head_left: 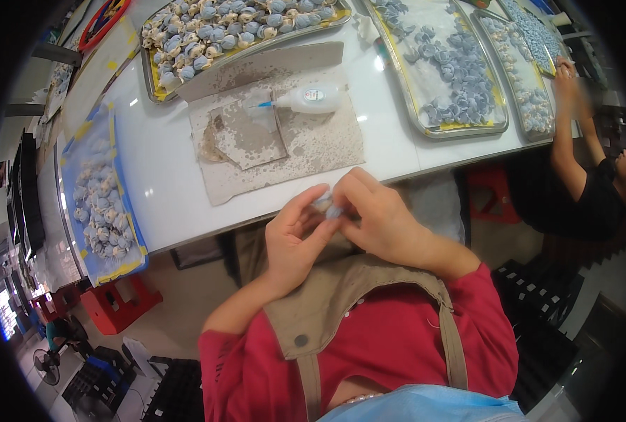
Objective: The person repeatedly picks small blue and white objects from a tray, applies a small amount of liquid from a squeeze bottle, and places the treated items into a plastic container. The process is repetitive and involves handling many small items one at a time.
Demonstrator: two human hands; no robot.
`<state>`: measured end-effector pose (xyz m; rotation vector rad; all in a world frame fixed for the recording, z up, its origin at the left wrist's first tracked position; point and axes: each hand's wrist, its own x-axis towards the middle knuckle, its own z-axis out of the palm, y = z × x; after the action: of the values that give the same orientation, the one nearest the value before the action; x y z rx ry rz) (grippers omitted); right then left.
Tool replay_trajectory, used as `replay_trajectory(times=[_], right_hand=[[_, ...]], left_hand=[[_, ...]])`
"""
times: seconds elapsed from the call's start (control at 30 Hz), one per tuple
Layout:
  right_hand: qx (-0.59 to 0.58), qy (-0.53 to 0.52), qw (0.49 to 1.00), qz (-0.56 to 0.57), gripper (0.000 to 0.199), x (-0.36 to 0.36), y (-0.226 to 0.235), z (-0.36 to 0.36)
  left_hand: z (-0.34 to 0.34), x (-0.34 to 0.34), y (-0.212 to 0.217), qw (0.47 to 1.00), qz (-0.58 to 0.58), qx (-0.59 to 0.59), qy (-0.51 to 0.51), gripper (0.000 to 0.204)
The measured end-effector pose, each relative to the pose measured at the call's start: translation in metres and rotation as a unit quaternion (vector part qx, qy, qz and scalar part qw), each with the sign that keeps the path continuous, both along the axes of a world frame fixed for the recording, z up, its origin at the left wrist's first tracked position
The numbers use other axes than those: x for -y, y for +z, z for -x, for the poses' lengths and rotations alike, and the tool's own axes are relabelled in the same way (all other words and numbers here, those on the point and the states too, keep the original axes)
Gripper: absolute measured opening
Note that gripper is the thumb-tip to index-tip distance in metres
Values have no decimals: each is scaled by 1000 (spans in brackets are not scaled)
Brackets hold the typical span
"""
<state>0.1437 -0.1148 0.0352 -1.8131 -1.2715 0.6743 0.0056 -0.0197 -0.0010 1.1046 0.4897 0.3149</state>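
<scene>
both hands pinching small blue-white piece over counter edge: left hand, right hand; best kept fingertip-light, glue bottle within reach.

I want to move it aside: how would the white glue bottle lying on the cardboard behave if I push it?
The glue bottle lies on its side and looks round, so it may roll. It seems to be light plastic, likely sliding easily on the stained cardboard. Its blue nozzle may smear glue.

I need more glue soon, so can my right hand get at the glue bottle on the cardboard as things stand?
Probably yes. The glue bottle lies on its side on the cardboard sheet, with nothing standing between it and the right hand. That hand and the left hand both pinch a small pale blue piece, so it must let go first.
</scene>
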Motion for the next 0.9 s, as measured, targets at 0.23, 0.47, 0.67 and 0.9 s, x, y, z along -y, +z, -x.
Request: replay_trajectory(times=[0.23, 0.47, 0.67, 0.9], right_hand=[[-62, -29, 996, -60, 23, 1, -7, 1], [33, -40, 991, -119, 21, 5, -9, 1], [83, -33, 987, -134, 20, 7, -9, 3], [45, -13, 991, -126, 15, 9, -7, -4]], left_hand=[[0, -3, -1, 999, -8, 10, 32, 36], [-2, -4, 2, 999, 2, 40, 12, 36], [-2, -3, 4, 999, -14, 18, 27, 34], [0, -3, 2, 997, -80, -9, 15, 29]])
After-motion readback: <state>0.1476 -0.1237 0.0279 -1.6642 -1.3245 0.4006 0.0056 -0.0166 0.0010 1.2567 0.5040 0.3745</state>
